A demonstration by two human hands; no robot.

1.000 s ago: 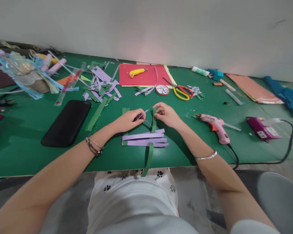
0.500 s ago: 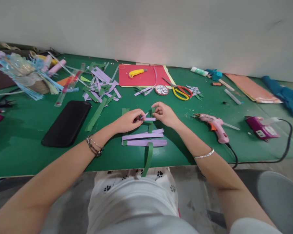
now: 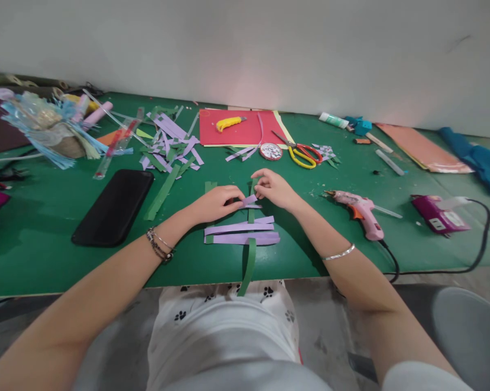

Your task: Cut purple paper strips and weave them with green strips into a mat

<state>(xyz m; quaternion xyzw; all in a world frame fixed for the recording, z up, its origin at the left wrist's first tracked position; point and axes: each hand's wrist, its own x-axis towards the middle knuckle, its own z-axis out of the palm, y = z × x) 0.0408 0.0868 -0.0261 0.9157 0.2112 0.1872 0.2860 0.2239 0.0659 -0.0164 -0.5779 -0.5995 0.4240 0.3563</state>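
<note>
Between the fingertips of my left hand (image 3: 222,203) is a purple paper strip (image 3: 250,200), its end pointing right across a green strip. My right hand (image 3: 275,188) pinches the upper part of that green paper strip (image 3: 253,185), thumb and forefinger close together. Nearer me, two purple strips (image 3: 239,225) lie sideways, and the green strip passes among them. Its loose lower end (image 3: 249,267) bends over the table's front edge. Another green strip (image 3: 210,188) stands upright, partly hidden by my left hand.
Left of my hands lie a black phone (image 3: 113,207) and a heap of paper strips (image 3: 169,141). Behind are red paper (image 3: 212,130), a yellow cutter (image 3: 229,124) and scissors (image 3: 302,157). A pink glue gun (image 3: 363,214) and purple power adapter (image 3: 440,213) sit at right.
My left hand has pushed the purple strip slightly right, so more of it lies over the green strip. My right hand has stayed nearly in place.
</note>
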